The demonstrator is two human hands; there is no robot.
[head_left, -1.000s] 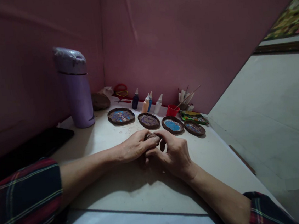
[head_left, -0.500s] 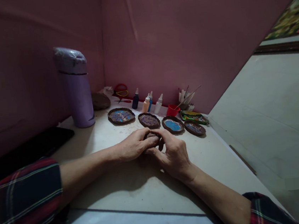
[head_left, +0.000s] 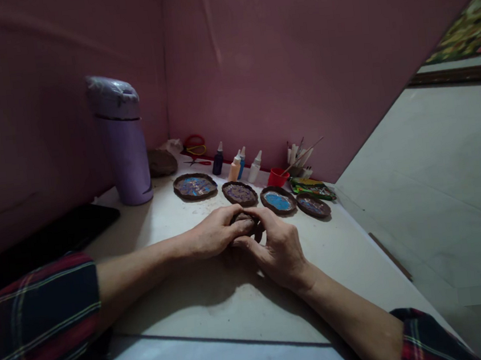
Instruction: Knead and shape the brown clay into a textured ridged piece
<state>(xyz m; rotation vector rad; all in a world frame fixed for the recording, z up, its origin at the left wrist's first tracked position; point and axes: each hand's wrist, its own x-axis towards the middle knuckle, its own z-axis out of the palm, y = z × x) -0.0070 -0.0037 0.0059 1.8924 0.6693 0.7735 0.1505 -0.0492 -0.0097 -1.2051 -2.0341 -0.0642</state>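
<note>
A small lump of brown clay (head_left: pixel 243 218) is held between both hands over the middle of the white table. My left hand (head_left: pixel 217 232) grips it from the left, thumb lying across it. From the right, my right hand (head_left: pixel 278 246) curls its fingers and thumb around the clay's other side. Part of the lump is hidden by the fingers. Just behind the hands lie brown clay dishes: one with blue and purple paint (head_left: pixel 195 186), one speckled purple (head_left: pixel 239 194), one with a blue centre (head_left: pixel 279 200) and a smaller one (head_left: pixel 313 205).
A purple bottle (head_left: pixel 122 143) stands at the left, by a dark flat object (head_left: pixel 85 222). Along the back are a clay block (head_left: pixel 162 162), scissors (head_left: pixel 196 144), paint bottles (head_left: pixel 234 168), a red cup (head_left: pixel 277 177), brushes (head_left: pixel 302 155) and a green pack (head_left: pixel 312 188).
The fingers and thumbs have shifted very slightly on the clay. Everything else on the table looks the same.
</note>
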